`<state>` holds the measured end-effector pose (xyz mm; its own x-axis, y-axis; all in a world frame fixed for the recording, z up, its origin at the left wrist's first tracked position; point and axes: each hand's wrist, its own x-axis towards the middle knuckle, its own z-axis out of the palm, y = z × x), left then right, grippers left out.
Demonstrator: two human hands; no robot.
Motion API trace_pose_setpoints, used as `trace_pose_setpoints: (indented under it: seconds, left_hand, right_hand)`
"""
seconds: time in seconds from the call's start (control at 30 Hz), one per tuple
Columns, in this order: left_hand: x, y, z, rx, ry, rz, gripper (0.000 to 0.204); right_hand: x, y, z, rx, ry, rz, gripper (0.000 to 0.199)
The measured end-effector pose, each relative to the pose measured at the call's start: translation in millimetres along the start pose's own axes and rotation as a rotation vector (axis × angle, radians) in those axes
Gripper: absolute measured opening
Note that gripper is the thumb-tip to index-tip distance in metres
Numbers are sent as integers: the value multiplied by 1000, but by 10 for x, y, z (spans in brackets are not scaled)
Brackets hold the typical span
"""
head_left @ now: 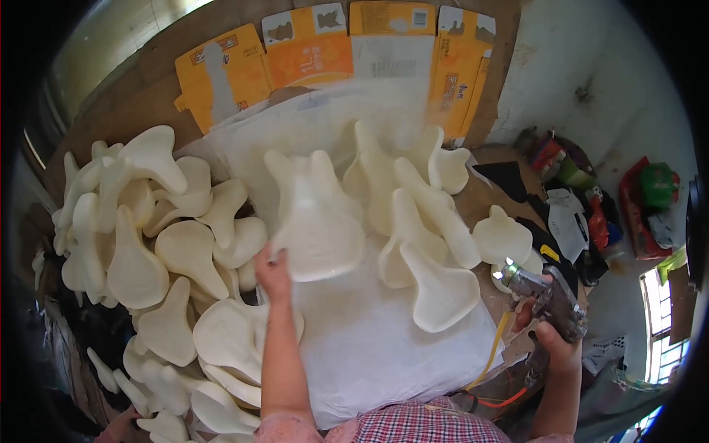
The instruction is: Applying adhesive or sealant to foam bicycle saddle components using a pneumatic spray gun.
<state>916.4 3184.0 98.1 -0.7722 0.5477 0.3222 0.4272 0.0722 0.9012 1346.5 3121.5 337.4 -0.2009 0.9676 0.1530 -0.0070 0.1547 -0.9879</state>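
My left hand point(274, 275) is at the lower left edge of a cream-white foam saddle pad point(319, 236), its fingers curled at the rim and partly hidden. This pad lies wide end toward me on the white-covered table point(347, 347). In my right hand point(554, 343) is a metal spray gun point(543, 288), its nozzle pointing left. A yellow hose point(496, 347) and an orange hose point(506, 402) run beside it. Right of the middle pad, several more pads point(442, 292) lie overlapping or leaning on each other.
A large heap of similar pads point(136, 266) fills the left side. Flattened orange cartons point(306, 55) line the back. At right are dark scraps, a yellow-handled tool point(549, 252) and a red container point(642, 214) with a green bundle. Part of another hand point(122, 427) shows at lower left.
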Motion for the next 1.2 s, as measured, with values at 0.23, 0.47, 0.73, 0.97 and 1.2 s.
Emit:
trace_pose_setpoints:
  seconds: [0.23,0.47,0.73,0.97,1.2]
  left_hand:
    - [369,-410,-576,-892,99,-370,62]
    - [261,-539,744,328,-368,6,61]
    - [346,-638,534,60,-310,-89,47]
    - [353,-819,-48,133,-189,-139,44]
    - [558,-739,-221,-512,-169,-469,38]
  right_hand:
    - [204,76,31,-91,-273,153,61]
    - [232,-7,119,-30,-301,170,63]
    - [384,-29,163,-238,-440,233,55]
    - [711,-141,523,-43,-334,-47,63]
    - [844,50,400,-276,-410,166,54]
